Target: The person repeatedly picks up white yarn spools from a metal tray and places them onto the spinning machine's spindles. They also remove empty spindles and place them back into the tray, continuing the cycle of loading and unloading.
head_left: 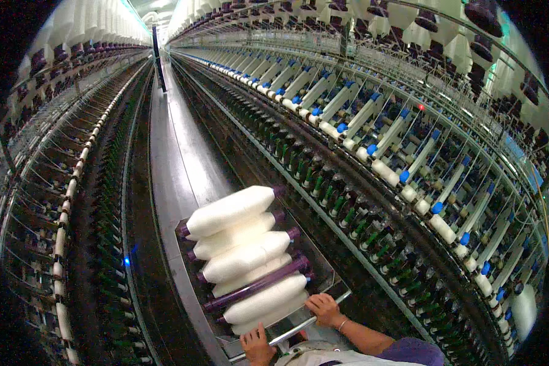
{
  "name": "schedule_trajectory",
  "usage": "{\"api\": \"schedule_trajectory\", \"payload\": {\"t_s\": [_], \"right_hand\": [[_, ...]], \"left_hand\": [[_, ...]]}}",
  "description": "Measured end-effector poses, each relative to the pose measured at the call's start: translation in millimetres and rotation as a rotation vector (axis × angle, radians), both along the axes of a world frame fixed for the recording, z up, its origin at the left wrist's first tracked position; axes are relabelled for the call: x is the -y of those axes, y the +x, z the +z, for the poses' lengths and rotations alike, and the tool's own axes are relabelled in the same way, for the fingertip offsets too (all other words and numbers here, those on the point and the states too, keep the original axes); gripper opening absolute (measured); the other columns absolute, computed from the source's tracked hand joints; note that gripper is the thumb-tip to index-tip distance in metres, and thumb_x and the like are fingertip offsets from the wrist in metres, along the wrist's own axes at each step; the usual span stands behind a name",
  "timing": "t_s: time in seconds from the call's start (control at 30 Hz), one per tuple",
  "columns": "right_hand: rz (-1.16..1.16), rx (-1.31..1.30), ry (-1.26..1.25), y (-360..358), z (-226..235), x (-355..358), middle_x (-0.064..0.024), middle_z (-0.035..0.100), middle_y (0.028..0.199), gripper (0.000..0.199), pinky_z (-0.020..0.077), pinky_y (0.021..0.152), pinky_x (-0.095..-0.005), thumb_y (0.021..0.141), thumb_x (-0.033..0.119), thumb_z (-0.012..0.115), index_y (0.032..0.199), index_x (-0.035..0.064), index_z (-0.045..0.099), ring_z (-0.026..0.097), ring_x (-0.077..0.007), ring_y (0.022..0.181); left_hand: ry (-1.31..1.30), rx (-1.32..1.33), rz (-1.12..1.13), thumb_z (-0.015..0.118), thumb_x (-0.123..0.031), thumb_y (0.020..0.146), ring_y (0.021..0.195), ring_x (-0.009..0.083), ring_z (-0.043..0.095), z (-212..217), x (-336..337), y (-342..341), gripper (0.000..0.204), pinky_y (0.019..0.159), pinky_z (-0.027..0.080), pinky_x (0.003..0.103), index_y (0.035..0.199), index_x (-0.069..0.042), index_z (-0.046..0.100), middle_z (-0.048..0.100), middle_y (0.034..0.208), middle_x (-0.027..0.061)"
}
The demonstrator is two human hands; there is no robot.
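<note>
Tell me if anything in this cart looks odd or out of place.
One thing stands out: a bare purple bobbin lies toward the handle end of the cart, odd because the bobbins around it are wound with white fibre. No spill shows.

No words, numbers, labels or signs could be read in the head view. No legible marking showed on the white spools point(245, 257), on the purple tube point(256, 288) among them, on the cart handle point(294, 331) or on the machine point(335, 104) to the right. The outer parts of the view were dark, bent and grainy, so any small print there may simply have been too blurred to make out.
</note>
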State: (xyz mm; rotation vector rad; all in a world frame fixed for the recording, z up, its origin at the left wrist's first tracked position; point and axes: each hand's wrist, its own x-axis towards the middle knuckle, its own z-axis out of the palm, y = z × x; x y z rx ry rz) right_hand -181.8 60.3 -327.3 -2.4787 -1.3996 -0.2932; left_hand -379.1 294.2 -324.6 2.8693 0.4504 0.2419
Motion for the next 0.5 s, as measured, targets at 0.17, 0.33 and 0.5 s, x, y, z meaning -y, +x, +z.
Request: {"api": "schedule_trajectory", "payload": {"t_s": [0.17, 0.33, 0.5], "right_hand": [[0.073, 0.108, 0.037, 59, 7, -32, -0.0061, 0.060, 0.117, 0.063, 0.0425, 0.099, -0.0468, 0.057, 0.019, 0.072, 0.119, 0.0130, 0.061, 0.056, -0.0282, 0.112], [0.130, 0.031, 0.009, 94, 6, -59, -0.0077, 0.060, 0.117, 0.070, 0.0416, 0.098, -0.0483, 0.054, 0.016, 0.074, 0.122, 0.0119, 0.059, 0.056, -0.0307, 0.113], [0.214, -0.001, 0.119, 144, 7, -105, -0.0089, 0.060, 0.122, 0.074, 0.0450, 0.095, -0.0479, 0.055, 0.026, 0.080, 0.124, 0.0107, 0.059, 0.057, -0.0314, 0.113]], "left_hand": [[-0.086, 0.053, 0.078, 0.088, -0.024, 0.048, 0.111, 0.0336, 0.052, 28, -6, 35, 0.086, 0.104, 0.036, 0.054, 0.127, -0.009, 0.055, 0.057, 0.113, 0.0131], [-0.092, 0.005, 0.155, 0.086, -0.021, 0.047, 0.110, 0.0300, 0.054, 44, -27, 59, 0.086, 0.103, 0.039, 0.050, 0.128, -0.010, 0.056, 0.057, 0.114, 0.0109], [-0.060, 0.044, 0.201, 0.081, -0.016, 0.049, 0.110, 0.0282, 0.054, 50, -56, 100, 0.083, 0.104, 0.038, 0.047, 0.127, -0.009, 0.057, 0.057, 0.113, 0.0097]]}}
